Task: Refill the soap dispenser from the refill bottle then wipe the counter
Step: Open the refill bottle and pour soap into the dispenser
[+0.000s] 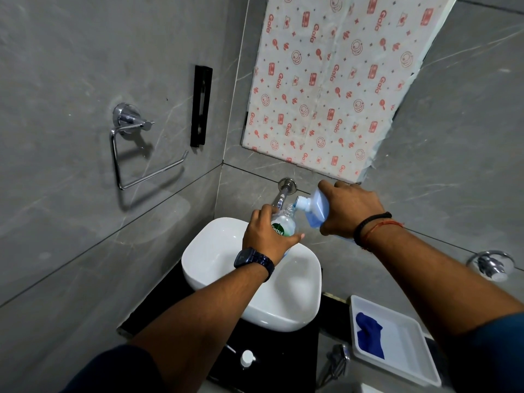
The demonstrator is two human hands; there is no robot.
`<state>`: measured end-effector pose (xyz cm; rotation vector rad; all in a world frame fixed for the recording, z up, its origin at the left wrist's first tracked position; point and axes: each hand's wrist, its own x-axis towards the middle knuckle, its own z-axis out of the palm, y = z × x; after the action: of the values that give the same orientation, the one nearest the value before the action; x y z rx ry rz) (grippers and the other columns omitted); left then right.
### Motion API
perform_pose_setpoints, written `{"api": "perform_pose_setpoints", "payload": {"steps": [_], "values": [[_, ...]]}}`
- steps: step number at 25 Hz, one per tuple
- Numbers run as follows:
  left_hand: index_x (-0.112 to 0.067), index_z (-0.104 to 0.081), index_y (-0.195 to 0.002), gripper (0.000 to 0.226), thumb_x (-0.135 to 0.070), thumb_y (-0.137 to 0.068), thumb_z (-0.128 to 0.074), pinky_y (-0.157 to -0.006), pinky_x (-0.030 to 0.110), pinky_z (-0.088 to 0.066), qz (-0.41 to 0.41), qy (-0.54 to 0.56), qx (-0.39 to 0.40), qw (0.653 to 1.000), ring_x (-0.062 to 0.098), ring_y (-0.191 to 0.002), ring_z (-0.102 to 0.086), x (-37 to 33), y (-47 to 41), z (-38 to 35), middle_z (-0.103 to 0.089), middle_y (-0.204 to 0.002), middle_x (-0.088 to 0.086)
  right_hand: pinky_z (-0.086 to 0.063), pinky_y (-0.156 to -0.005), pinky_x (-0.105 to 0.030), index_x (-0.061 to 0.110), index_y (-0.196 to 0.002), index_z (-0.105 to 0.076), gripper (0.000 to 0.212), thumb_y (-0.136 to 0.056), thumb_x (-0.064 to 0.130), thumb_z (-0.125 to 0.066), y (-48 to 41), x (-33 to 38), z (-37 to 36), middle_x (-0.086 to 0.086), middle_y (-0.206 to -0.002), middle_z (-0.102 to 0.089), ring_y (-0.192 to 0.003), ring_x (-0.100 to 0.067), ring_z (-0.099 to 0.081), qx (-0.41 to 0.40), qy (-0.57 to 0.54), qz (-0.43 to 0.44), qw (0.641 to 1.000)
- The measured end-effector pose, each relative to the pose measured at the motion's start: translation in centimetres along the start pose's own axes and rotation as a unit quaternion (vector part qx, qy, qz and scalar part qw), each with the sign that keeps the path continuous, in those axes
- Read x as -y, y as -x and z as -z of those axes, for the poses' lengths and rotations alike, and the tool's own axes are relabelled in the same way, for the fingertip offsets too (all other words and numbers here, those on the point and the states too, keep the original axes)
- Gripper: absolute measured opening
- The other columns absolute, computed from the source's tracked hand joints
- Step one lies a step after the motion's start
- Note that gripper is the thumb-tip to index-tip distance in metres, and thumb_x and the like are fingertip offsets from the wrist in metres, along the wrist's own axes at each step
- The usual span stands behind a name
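- Fingers of your left hand (266, 236) curl round the soap dispenser (285, 225), held above the basin (215, 251).
- Your right hand (351, 208) grips the refill bottle (314, 207), tipped — its mouth at the dispenser's open neck.
- Refilling looks under way; the pump head (247, 358) lies on the counter (283, 353), and wiping is left — the blue cloth (370, 336) sits in the tray (402, 361).
- Whether liquid flows, and the dispenser's level, you can't make out; your hand hides most of it.

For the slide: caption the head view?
Over the white basin, the left hand holds the Dettol dispenser bottle while the right hand tips the blue refill bottle toward its neck.
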<state>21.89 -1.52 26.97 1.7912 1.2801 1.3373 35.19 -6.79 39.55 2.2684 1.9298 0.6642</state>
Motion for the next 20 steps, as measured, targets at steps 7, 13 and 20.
{"api": "perform_pose_setpoints", "payload": {"steps": [7, 13, 20], "values": [[-0.026, -0.047, -0.108, 0.075, -0.053, -0.049, -0.084, -0.068, 0.027, -0.052, 0.004, 0.003, 0.003, 1.000, 0.014, -0.086, -0.051, -0.09, -0.05, -0.29, -0.055, -0.108, -0.001, -0.049, -0.066, -0.035, 0.029, -0.112, -0.039, 0.071, -0.056, 0.046, -0.080, -0.08, -0.20, -0.04, -0.003, -0.098, -0.060, -0.083, -0.025, -0.054, 0.000, 0.002, 0.002, 1.000], [-0.026, -0.047, -0.105, 0.073, -0.052, -0.048, -0.085, -0.068, 0.027, -0.052, 0.003, 0.007, 0.001, 1.000, 0.017, -0.086, -0.054, -0.15, -0.06, -0.56, -0.055, -0.105, -0.002, -0.050, -0.067, -0.036, 0.029, -0.111, -0.039, 0.071, -0.056, 0.046, -0.080, -0.19, -0.37, -0.16, -0.003, -0.099, -0.060, -0.082, -0.024, -0.053, 0.003, 0.003, 0.000, 1.000], [-0.027, -0.047, -0.104, 0.072, -0.053, -0.048, -0.085, -0.065, 0.025, -0.050, 0.008, 0.009, 0.004, 1.000, 0.016, -0.085, -0.054, -0.20, -0.10, -0.87, -0.055, -0.104, -0.002, -0.054, -0.072, -0.039, 0.028, -0.115, -0.039, 0.072, -0.058, 0.044, -0.081, -0.14, -0.39, -0.06, -0.004, -0.103, -0.060, -0.087, -0.025, -0.055, 0.015, 0.001, 0.000, 1.000]]}}
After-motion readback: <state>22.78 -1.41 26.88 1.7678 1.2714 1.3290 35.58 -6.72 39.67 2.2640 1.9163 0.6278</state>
